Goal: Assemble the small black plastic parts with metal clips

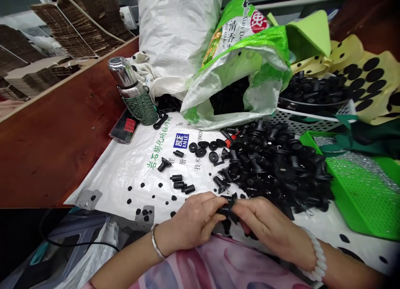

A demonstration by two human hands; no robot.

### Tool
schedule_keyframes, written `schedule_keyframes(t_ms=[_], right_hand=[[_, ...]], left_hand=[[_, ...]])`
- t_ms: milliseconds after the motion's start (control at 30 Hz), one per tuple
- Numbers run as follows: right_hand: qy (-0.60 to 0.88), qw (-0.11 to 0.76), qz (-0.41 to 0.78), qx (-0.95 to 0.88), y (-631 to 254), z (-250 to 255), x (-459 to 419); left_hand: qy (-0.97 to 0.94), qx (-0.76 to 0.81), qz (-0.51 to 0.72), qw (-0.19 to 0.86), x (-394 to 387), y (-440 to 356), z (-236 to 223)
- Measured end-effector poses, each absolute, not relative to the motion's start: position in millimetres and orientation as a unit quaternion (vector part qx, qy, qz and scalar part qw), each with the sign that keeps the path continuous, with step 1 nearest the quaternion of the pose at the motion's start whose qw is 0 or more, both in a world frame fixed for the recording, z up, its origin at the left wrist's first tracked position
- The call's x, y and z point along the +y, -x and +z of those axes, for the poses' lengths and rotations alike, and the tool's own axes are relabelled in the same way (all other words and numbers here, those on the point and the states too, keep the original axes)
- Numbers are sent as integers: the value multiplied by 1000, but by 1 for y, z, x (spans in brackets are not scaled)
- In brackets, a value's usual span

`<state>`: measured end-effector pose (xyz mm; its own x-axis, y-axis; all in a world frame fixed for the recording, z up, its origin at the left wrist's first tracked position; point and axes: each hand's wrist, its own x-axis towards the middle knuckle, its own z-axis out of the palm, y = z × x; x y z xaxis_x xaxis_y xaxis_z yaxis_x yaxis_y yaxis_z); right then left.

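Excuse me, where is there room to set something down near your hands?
The reddish-brown wooden bench left of the steel flask has the widest free patch, bordered by the white printed sheet. Less room lies on that sheet, between the small black plastic parts and your left hand. The heap of black parts crowds the right.

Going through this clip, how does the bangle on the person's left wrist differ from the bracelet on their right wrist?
The bangle by the left hand is a thin, smooth metal band, while the bracelet by the right hand is a thick string of rounded beads. The bangle is shiny silver-coloured; the bracelet is white. Both circle a wrist just behind a hand, and those hands hold a black plastic part.
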<state>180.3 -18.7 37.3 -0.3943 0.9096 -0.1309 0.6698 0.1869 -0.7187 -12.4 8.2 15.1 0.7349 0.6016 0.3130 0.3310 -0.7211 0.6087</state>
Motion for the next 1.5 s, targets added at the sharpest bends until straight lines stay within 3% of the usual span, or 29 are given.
schedule_keyframes(t_ms=[133,200,367,567,667,833,900,1100,1300,1500], right_hand=[[483,221,215,-819,-188,40,-25],[458,236,202,-833,-189,38,-30],[515,195,331,-766,-182,32,-38],[542,241,400,-699,-178,29,-33],[555,256,320,-723,-190,37,-23],[583,281,74,-759,-221,61,-5],[575,274,48,-769,-233,70,1],[655,359,-10,-665,-268,88,47],[757,310,-55,-573,-327,102,117],[776,178,106,-596,-352,82,176]], left_hand=[[-867,281,248,329,9,11,18],[-874,281,233,320,7,12,18],[-911,269,211,230,-1,13,15],[-910,271,238,206,4,4,13],[-889,307,256,225,12,-3,15],[-828,416,313,210,30,-7,14],[-823,424,314,209,36,-8,11],[-861,398,257,187,42,-16,0],[-851,380,333,147,52,-2,-11],[-798,390,422,181,57,18,-7]])
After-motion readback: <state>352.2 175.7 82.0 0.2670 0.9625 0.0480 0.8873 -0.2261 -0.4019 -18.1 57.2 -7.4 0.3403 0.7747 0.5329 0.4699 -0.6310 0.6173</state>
